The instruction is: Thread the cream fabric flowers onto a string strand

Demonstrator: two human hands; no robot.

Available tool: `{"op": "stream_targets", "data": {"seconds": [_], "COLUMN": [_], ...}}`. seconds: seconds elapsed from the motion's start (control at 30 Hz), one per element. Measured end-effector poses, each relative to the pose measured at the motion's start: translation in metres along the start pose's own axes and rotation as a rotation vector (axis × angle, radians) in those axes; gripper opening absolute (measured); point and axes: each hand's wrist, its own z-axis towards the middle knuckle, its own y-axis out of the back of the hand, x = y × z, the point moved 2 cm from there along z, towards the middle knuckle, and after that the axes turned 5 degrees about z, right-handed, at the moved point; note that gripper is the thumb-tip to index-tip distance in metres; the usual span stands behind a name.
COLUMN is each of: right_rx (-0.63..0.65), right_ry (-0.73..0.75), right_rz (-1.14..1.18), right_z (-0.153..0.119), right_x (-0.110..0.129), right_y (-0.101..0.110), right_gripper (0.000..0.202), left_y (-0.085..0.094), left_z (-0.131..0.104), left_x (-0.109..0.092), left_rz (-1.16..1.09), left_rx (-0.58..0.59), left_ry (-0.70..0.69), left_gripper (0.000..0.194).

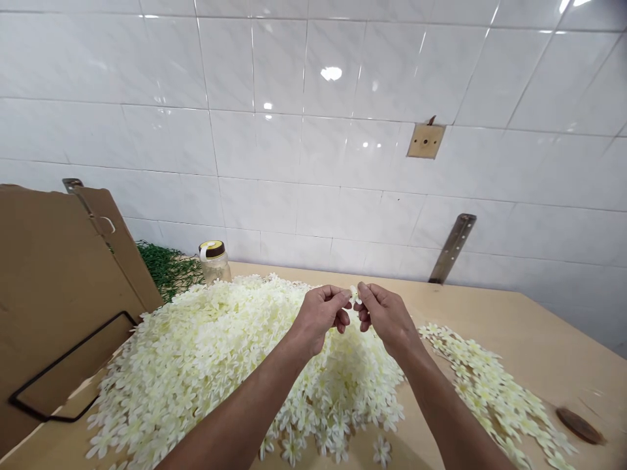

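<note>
Just above the big pile of white artificial flowers (220, 352), my two hands meet fingertip to fingertip. Between them is one small white flower (355, 296). My left hand (326, 313) pinches it from the left with thumb and index finger. From the right, my right hand (385, 313) closes its thumb and fingers on the same flower. The other fingers of both hands are curled in. A second, smaller spread of flowers (490, 385) lies flat on the table to the right of my right forearm.
A cardboard box (53, 294) stands at the left, with a black wire frame (29, 385) against it. Behind the pile are a lidded jar (214, 261) and green plastic stems (169, 267). A brown oval object (580, 425) sits at the right. The tiled wall (274, 150) carries a metal bracket (453, 248).
</note>
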Motion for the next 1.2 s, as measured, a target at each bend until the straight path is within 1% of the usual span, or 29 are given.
{"op": "stream_targets", "data": {"seconds": [0.07,0.13,0.23,0.3,0.43,0.5,0.6,0.7,0.83,0.93,1.0,1.1,1.2], "right_rx": [-0.013,0.0,0.059,0.075,0.006,-0.008,-0.012,-0.031,-0.035,-0.03,-0.061,-0.096,-0.043], "right_ry": [0.019,0.043,0.103,0.162,0.278,0.283,0.271,0.311,0.36,0.375,0.396,0.454,0.462], "right_rz": [-0.058,-0.098,-0.066,-0.046,-0.142,-0.164,-0.16,-0.181,-0.272,-0.319,-0.329,-0.33,-0.309], "right_z": [-0.001,-0.002,-0.003,-0.003,-0.006,-0.007,-0.006,-0.004,-0.002,-0.002,-0.003,-0.005,-0.006], "right_x": [0.002,0.003,0.004,0.005,0.011,0.012,0.011,0.007,0.003,0.004,0.007,0.011,0.011], "right_y": [-0.001,-0.001,-0.001,-0.002,-0.002,-0.003,-0.003,0.0,0.001,0.0,0.0,0.001,0.0], "right_gripper": [0.054,0.052,0.04,0.038,0.031,0.028,0.028,0.029,0.025,0.022,0.022,0.022,0.017], "left_y": [0.0,0.001,0.005,0.007,0.008,0.007,0.002,-0.001,0.0,0.002,0.003,0.003,0.002], "left_z": [0.0,0.001,0.004,0.005,0.004,0.003,0.002,0.002,0.004,0.005,0.005,0.005,0.006], "left_x": [0.0,0.001,0.002,0.001,-0.001,0.0,0.003,0.008,0.01,0.01,0.01,0.011,0.012], "left_rz": [-0.001,0.005,0.025,0.059,0.101,0.053,-0.056,-0.124,-0.169,-0.182,-0.195,-0.229,-0.289], "left_rx": [-0.013,-0.031,-0.073,-0.107,-0.141,-0.121,-0.055,-0.014,-0.031,-0.05,-0.047,-0.033,-0.021], "left_ry": [0.005,0.01,0.016,0.016,0.022,0.04,0.096,0.165,0.159,0.142,0.149,0.162,0.186], "left_gripper": [0.022,0.021,0.021,0.021,0.02,0.019,0.018,0.017,0.012,0.017,0.02,0.019,0.016]}}
